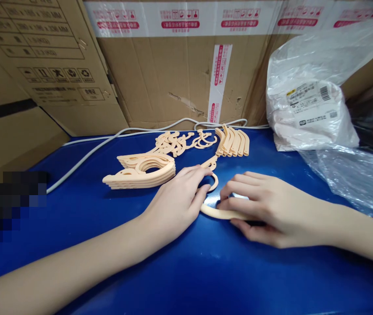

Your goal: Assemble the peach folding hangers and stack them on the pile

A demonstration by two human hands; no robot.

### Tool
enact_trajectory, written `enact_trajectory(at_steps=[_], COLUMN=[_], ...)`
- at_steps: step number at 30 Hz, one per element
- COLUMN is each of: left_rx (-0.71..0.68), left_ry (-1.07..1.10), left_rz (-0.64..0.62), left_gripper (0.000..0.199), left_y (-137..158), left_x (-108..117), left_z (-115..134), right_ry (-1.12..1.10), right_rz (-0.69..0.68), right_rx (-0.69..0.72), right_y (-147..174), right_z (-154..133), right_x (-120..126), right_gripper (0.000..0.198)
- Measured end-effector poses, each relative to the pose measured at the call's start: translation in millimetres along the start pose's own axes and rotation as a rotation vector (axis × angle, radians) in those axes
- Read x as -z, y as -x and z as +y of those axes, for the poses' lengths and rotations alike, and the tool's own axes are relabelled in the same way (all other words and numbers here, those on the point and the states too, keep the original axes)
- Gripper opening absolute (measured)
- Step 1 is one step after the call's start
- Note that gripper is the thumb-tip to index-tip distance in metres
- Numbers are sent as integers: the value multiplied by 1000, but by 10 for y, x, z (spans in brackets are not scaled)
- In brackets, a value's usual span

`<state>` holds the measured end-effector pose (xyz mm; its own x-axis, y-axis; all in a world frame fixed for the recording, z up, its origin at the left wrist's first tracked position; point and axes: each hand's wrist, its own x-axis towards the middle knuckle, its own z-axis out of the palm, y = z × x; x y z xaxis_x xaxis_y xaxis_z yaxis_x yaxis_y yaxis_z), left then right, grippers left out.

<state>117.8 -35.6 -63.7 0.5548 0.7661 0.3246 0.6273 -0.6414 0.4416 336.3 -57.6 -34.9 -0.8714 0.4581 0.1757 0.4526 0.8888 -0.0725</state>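
My left hand (183,197) is low over the blue table, its thumb and fingers closed on a cream plastic hanger hook (216,181), whose curved end shows past the fingertips. My right hand (268,205) grips a long, curved cream hanger arm (217,213); its palm end is hidden by the fingers. The arm's left tip lies close beside my left thumb; whether the pieces touch I cannot tell. Left of my left hand lies a stack of folded cream hangers (143,175). Behind the hands are a pile of loose hooks (173,143) and a row of hanger arms (235,142).
Cardboard boxes (173,78) stand along the back and left of the blue table (186,271). A white cable (88,159) runs behind the parts. At the right sits a white plastic bag (311,113) with labels, and clear plastic film (353,179) spreads in front of it.
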Motion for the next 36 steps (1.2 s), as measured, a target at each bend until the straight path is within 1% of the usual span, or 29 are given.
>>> enact_trajectory(at_steps=[4,10,17,20,24,29,36], left_rx=[15,49,30,7,-32,-35,-43], left_ry=[28,75,98,124,181,289,132], left_rz=[-11,-23,-28,-11,2,32,18], left_gripper=[30,30,29,30,38,47,45], left_y=[-2,8,-11,-13,-5,-16,-43], left_x=[7,27,53,55,51,32,29], left_z=[11,31,43,35,12,-18,-26], right_ry=[-41,26,103,94,67,172,160], right_rz=[46,126,122,100,60,90,63], right_rx=[-37,-71,-88,-127,-189,-215,-256], right_y=[2,12,39,39,25,30,69], right_z=[157,246,300,291,261,240,184], right_x=[-15,-15,-20,-19,-17,-27,62], right_gripper=[14,14,20,22,28,38,38])
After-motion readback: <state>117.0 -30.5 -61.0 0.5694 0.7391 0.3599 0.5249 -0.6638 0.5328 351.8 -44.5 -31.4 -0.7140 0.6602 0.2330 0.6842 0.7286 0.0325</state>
